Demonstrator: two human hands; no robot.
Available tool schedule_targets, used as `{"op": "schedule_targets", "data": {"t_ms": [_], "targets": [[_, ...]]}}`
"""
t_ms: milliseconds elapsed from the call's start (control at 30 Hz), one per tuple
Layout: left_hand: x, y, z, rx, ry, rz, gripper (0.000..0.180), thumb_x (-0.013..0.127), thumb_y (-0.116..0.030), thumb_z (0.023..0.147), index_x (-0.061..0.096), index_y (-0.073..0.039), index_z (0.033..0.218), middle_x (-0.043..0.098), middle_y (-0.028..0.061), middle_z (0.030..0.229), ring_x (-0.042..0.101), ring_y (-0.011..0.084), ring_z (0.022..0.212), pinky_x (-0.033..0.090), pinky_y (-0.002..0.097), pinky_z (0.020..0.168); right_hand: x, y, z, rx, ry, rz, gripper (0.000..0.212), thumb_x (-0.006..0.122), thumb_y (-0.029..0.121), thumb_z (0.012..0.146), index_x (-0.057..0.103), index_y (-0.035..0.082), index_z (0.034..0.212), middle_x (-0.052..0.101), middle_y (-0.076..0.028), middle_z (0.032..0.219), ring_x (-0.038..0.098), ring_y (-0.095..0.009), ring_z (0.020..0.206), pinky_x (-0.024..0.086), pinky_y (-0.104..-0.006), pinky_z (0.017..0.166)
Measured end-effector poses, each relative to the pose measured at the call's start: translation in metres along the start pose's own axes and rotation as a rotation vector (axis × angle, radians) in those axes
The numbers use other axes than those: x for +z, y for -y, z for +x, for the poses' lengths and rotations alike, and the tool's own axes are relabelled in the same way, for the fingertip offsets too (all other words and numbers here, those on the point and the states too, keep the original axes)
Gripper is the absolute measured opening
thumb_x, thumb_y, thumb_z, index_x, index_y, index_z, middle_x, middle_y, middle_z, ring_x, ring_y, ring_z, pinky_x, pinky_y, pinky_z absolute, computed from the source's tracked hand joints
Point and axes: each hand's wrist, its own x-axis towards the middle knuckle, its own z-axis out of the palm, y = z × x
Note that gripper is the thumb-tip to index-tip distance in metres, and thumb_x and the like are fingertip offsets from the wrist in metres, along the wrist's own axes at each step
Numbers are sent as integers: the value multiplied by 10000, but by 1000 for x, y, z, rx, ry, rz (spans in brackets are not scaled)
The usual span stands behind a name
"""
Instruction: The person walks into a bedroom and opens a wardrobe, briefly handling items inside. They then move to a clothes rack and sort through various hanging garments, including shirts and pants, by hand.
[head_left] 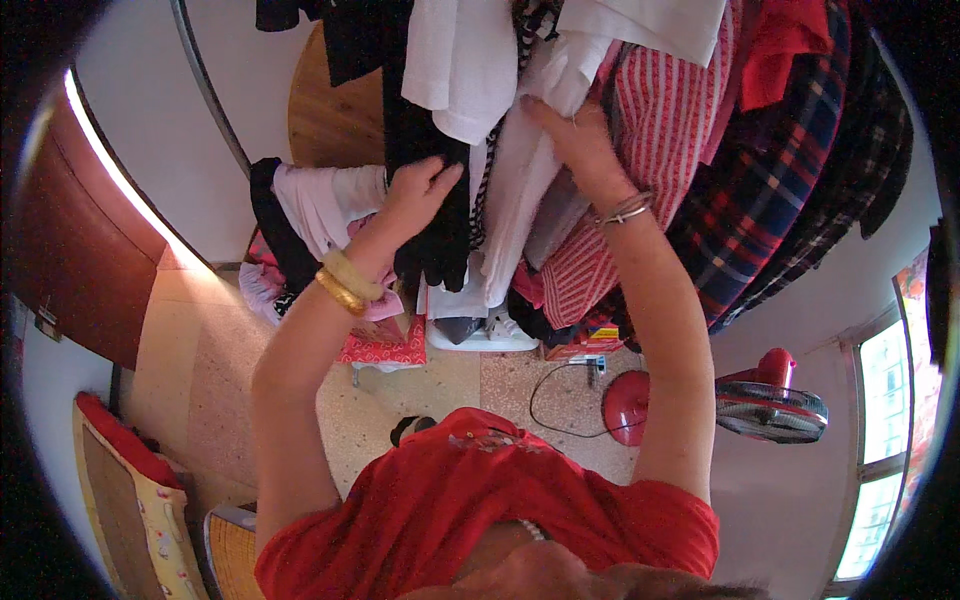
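Clothes hang in a dense row in front of me. My left hand (pixel 415 200) is up against a black garment (pixel 430 120), its fingers curled in at the dark cloth. My right hand (pixel 582 150) reaches to a long white garment (pixel 515 190), fingers closed on its edge. Between my hands hangs a narrow strip of black-and-white patterned cloth (pixel 484 190). A white towel-like piece (pixel 460 70) hangs above them. Just right of my right hand is a red-and-white striped garment (pixel 670 110).
Plaid garments (pixel 760 200) crowd the right side; pink and white clothes (pixel 320 205) hang lower left. Below are a red patterned bag (pixel 385 345) and a white tray-like base (pixel 480 340). A red fan (pixel 770 400) with a cord stands right. A brown door (pixel 90 230) is at left.
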Motion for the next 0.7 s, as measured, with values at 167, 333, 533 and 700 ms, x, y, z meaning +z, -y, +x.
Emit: {"op": "schedule_targets", "data": {"t_ms": [167,333,533,700], "targets": [[-20,10,-7,-264,-12,-380,289,494,-258,799,486,30,827,457,31,658,423,144,628,369,264,555,-27,-14,-7,-63,110,-249,513,664,284,647,470,-27,1006,527,-75,922,499,-144,828,414,-269,713],[-43,20,-4,-562,250,-901,271,492,-273,781,511,-37,914,514,33,876,477,132,776,386,272,727,1,-22,-14,-243,177,-194,549,683,276,629,456,-20,1031,521,-84,947,486,-161,865,405,-277,740],[-35,34,-2,-568,307,-866,325,498,-283,771,498,-20,962,491,69,971,485,162,806,390,279,744,38,-37,12,-327,-117,-317,354,657,227,628,563,-19,863,594,-135,791,570,-240,723,440,-324,678],[-71,61,5,-593,-75,-717,382,526,-278,759,488,12,1004,502,54,873,460,136,766,417,288,677,-13,-59,13,-113,-271,-508,316,621,216,644,570,-41,820,570,-66,721,519,-160,630,431,-295,596]]}}
